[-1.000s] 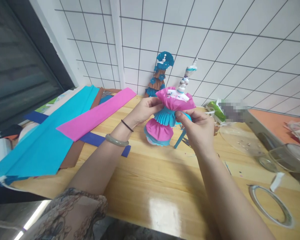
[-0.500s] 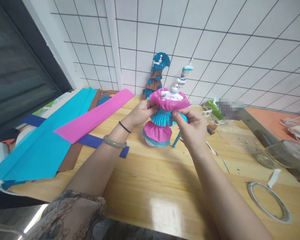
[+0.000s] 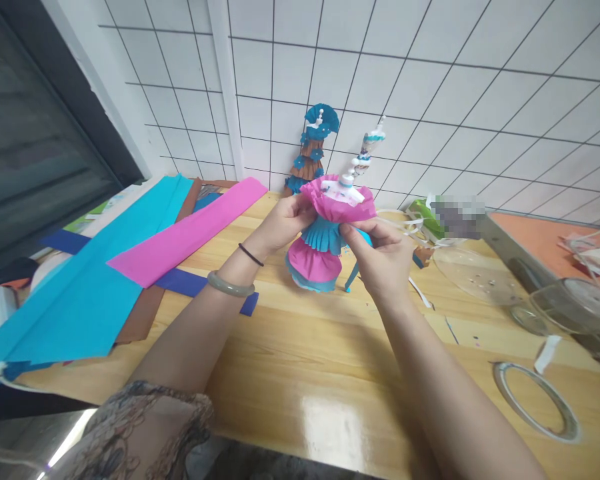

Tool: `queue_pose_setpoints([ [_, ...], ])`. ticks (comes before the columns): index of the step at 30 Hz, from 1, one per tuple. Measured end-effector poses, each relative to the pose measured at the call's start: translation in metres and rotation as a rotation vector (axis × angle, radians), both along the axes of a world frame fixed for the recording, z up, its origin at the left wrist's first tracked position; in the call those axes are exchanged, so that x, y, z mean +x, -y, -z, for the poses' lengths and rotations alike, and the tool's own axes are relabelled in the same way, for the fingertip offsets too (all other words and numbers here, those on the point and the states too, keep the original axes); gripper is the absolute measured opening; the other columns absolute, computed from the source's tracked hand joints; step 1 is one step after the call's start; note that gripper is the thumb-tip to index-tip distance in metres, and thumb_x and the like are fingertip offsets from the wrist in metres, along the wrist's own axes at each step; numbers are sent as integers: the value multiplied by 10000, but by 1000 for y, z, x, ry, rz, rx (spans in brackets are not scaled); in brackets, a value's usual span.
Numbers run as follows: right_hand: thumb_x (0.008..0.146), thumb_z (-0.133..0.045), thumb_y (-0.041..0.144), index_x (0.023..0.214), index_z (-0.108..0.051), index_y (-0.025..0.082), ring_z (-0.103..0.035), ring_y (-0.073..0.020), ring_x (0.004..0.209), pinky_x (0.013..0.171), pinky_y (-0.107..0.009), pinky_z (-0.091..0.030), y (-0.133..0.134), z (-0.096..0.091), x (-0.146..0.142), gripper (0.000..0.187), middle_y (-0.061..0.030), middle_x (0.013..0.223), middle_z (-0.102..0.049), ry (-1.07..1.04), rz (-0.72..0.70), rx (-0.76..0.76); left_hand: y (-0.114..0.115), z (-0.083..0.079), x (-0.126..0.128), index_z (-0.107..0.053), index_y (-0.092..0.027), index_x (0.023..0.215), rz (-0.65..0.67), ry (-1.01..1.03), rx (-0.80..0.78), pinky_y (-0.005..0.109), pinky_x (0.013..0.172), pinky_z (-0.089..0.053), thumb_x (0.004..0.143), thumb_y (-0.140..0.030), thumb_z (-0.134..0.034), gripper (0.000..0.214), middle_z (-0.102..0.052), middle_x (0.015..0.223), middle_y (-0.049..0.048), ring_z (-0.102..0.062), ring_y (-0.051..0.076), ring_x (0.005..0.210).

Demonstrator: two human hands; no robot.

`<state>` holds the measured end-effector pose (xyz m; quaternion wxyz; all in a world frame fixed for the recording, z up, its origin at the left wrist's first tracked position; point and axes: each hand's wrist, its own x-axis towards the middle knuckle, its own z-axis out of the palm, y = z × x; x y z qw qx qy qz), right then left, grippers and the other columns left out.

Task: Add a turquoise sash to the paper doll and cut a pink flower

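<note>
A small white mannequin (image 3: 344,191) in a crepe paper dress stands mid-table, ringed at the top by a pink ruffle (image 3: 337,212). Below that comes a pleated blue tier (image 3: 323,235), then a pink tier (image 3: 314,262) with blue edging. My left hand (image 3: 289,221) pinches the dress from the left, just under the top ruffle. From the right, my right hand (image 3: 377,247) is closed with thumb and fingertips on the dress at the blue tier. Fingers partly hide what each pinch holds.
Pink (image 3: 195,233) and blue crepe paper sheets (image 3: 95,273) lie at left. Behind stand a blue-and-brown paper dress figure (image 3: 311,153) and a bare white mannequin (image 3: 367,148). A tape roll (image 3: 570,423), paper scraps and a clear container (image 3: 550,310) are at right.
The top pink ruffle has drawn in on its right side and sits more rounded. My right hand has moved slightly left with it; my left hand stays nearly in place.
</note>
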<state>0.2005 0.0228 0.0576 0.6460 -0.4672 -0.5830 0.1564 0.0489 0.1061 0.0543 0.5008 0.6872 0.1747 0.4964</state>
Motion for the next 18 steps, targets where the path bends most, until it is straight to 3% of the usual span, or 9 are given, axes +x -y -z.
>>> queue_pose_setpoints([
  [4,716,-655,219,682,-684,190,-618,-169,660,650,-307,-499,0,0,0,53,-6,674,-670,16,45,57,6,0,14,-591,-159,1041,-212,69,85,331,851,-470,747,-250,-623,310,-649,1045,65,-593,202,980],
  [6,721,-647,219,689,-685,191,-630,-177,687,672,-316,-507,0,0,-1,57,-10,703,-683,17,88,78,8,1,19,-592,-156,994,-257,94,77,329,881,-455,763,-246,-599,248,-653,1024,61,-595,194,981],
  [13,709,-651,219,680,-683,177,-627,-171,641,626,-301,-510,-4,1,2,61,-14,666,-680,-57,145,83,13,4,16,-481,-171,1117,-118,92,-20,372,898,-432,756,-360,-626,432,-647,1022,92,-584,230,1031],
  [18,718,-647,225,691,-686,170,-630,-174,649,631,-307,-510,-6,2,3,72,-20,676,-678,-57,175,76,17,5,19,-510,-152,1032,-208,-41,122,344,920,-425,622,-362,-749,519,-593,1084,109,-551,231,1070],
])
